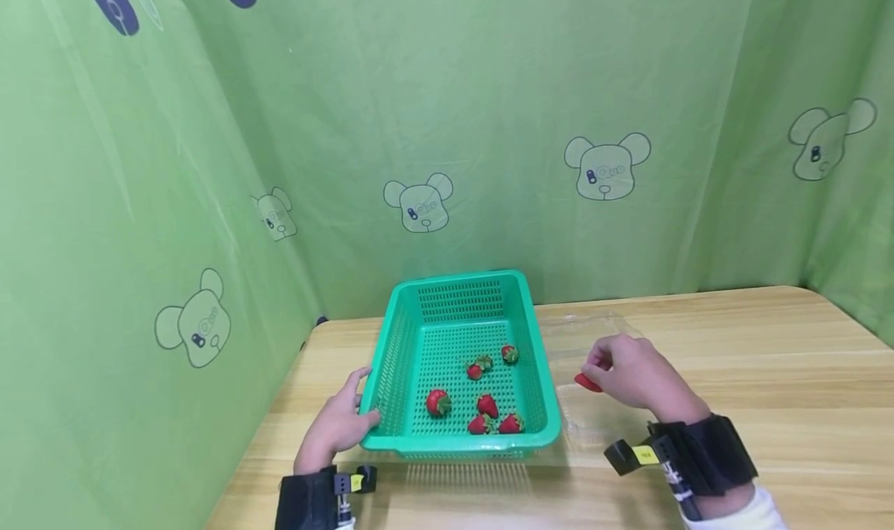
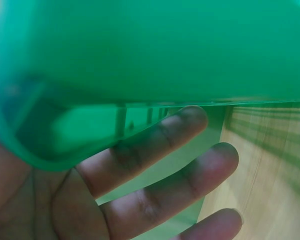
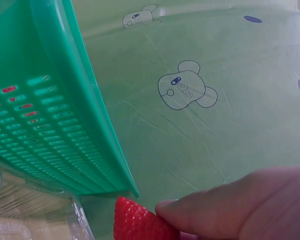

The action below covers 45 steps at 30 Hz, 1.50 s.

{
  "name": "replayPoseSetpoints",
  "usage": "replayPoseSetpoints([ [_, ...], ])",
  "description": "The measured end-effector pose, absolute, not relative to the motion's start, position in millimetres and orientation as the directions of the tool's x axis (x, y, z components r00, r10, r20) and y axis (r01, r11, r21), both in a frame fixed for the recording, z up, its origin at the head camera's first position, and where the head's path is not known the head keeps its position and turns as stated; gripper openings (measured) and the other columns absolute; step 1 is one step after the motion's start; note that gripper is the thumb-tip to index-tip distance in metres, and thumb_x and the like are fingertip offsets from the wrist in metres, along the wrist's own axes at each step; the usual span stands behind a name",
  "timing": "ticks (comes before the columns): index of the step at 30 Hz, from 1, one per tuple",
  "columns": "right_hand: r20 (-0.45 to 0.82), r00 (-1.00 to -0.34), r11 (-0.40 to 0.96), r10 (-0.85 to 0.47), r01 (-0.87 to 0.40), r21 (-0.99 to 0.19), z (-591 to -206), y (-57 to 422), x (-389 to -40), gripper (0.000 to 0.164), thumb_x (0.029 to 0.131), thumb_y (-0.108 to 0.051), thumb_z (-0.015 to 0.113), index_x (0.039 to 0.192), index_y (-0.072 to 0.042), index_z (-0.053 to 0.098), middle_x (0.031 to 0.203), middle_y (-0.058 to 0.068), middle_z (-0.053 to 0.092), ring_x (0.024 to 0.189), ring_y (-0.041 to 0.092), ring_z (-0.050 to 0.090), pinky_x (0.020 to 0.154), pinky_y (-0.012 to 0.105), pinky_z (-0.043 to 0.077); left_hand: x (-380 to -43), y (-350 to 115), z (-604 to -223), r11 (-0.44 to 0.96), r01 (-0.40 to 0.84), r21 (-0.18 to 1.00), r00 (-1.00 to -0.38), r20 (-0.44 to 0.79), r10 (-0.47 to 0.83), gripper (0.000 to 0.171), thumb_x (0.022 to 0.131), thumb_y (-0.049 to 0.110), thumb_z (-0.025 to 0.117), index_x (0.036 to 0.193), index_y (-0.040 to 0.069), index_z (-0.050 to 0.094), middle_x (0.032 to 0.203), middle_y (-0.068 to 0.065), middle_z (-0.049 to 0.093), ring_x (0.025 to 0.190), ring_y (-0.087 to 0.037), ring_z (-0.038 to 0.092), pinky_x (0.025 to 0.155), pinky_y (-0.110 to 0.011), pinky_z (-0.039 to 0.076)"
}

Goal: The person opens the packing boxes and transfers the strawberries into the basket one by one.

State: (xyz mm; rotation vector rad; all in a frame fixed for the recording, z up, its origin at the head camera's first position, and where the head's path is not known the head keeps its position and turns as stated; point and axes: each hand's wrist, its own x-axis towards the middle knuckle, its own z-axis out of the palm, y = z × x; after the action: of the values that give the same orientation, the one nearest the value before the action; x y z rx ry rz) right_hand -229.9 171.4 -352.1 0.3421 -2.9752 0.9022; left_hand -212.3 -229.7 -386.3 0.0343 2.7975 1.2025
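A green plastic basket point(image 1: 457, 441) is tilted on the table, with several strawberries point(image 1: 438, 403) on its perforated floor. My left hand point(image 1: 338, 421) holds its near left corner, thumb over the rim and the other fingers along the outside. In the left wrist view those fingers point(image 2: 175, 185) extend under the rim. To the right of the basket, my right hand point(image 1: 632, 371) pinches a red strawberry point(image 3: 140, 222) between thumb and fingers, its pointed end sticking out. This hand is above a clear plastic container point(image 1: 583, 332), which it partly covers in the head view.
The wooden table point(image 1: 754, 359) reaches out to the right and toward the front. Behind and to the left hangs a green curtain point(image 1: 503, 64) printed with bear heads. The clear container's edge point(image 3: 82, 220) lies close beside the basket's right wall.
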Motion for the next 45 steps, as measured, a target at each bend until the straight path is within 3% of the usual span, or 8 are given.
replayPoseSetpoints([
  [28,0.144,-0.964,0.791,-0.225,-0.267,-0.551,-347,159,-229,0.008,0.086,-0.015,0.064,0.083,-0.008,0.066,0.073,0.003,0.063,0.064,0.019,0.050,0.054,0.031,0.041,-211,-228,-385,0.694,-0.026,0.720,-0.996,-0.076,0.042,0.071,0.084,0.006,0.060,0.146,0.011,0.027,0.128,-0.036,0.052,0.106,-0.039,0.058,0.075,-0.046,0.051],
  [45,0.160,-0.962,0.766,-0.222,-0.274,-0.581,-347,142,-226,0.009,0.087,-0.018,0.066,0.083,-0.011,0.066,0.076,0.003,0.064,0.064,0.018,0.051,0.054,0.030,0.043,-209,-227,-383,0.694,-0.033,0.719,-0.996,-0.078,0.033,0.071,0.085,0.006,0.060,0.147,0.012,0.026,0.127,-0.035,0.053,0.100,-0.036,0.060,0.073,-0.046,0.052],
])
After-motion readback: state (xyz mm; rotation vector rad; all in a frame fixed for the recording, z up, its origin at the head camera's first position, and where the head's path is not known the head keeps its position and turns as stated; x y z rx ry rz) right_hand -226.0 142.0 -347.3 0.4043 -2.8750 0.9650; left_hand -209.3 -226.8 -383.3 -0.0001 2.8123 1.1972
